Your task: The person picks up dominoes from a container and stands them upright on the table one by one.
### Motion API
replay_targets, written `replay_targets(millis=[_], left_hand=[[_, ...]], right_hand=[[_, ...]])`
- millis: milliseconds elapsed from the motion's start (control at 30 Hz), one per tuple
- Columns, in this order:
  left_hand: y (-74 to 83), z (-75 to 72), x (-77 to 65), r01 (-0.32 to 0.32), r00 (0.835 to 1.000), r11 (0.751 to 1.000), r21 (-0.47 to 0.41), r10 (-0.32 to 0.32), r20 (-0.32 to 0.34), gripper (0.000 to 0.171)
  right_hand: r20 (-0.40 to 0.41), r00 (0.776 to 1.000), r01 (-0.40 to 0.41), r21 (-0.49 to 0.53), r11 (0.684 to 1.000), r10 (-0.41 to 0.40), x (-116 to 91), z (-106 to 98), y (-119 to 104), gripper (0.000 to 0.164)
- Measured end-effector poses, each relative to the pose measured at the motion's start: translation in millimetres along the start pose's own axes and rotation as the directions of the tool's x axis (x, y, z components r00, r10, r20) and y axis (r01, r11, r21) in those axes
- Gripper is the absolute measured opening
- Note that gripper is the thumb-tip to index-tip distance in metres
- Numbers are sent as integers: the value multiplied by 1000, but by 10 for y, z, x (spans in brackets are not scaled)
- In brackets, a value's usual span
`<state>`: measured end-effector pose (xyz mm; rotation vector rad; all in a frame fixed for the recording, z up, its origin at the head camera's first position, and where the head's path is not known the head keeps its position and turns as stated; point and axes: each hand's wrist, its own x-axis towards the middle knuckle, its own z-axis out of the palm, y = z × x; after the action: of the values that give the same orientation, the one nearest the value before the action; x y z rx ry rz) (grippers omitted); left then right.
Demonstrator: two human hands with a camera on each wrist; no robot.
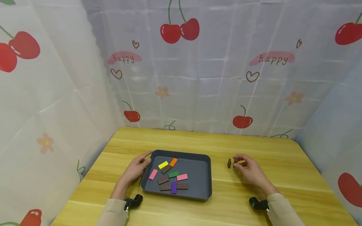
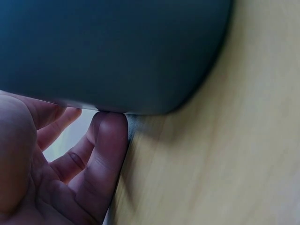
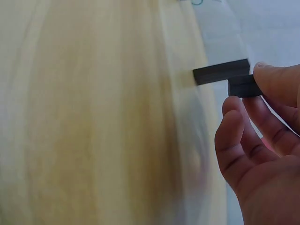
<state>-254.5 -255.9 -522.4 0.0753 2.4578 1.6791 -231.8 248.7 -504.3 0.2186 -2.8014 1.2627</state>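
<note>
My left hand [image 1: 134, 168] rests at the left wall of a dark grey tray [image 1: 197, 190]; in the left wrist view its fingertips touch the tray's outer side [image 2: 117, 61]. To the right of the tray, my right hand [image 1: 249, 169] pinches a small dark brown domino [image 3: 243, 87] between thumb and fingers. Just left of those fingertips, a second brown domino [image 1: 229, 163] stands upright on the table. The right wrist view shows that standing domino [image 3: 220, 71] right beside the held one, partly overlapped by it.
Several flat dominoes lie in the tray's left half, among them a yellow domino [image 1: 163, 165], an orange domino [image 1: 173, 162], a green domino [image 1: 173, 174] and a purple domino [image 1: 173, 187] across brown ones. A cherry-print curtain [image 1: 192, 94] hangs behind the wooden table [image 1: 226, 210].
</note>
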Motion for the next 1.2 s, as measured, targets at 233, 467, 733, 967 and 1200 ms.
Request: replay_targets(millis=[233, 467, 733, 967, 1200], left_hand=[[-1, 9, 2, 3, 1000, 1000, -3, -3, -6, 47], [-21, 4, 4, 12, 1000, 1000, 3, -12, -9, 47], [-28, -2, -7, 9, 1000, 1000, 2, -9, -9, 46], [-22, 13, 10, 17, 1000, 1000, 16, -16, -20, 45], [-20, 17, 6, 18, 999, 1000, 25, -18, -30, 45]], right_hand=[[3, 1000, -11, -13, 1000, 11, 18, 40, 103, 29], [0, 1000, -5, -25, 1000, 5, 18, 69, 129, 30], [23, 1000, -17, -40, 999, 18, 29, 95, 150, 32], [25, 999, -39, -44, 998, 40, 17, 92, 169, 33], [23, 999, -34, -41, 999, 35, 10, 114, 167, 33]])
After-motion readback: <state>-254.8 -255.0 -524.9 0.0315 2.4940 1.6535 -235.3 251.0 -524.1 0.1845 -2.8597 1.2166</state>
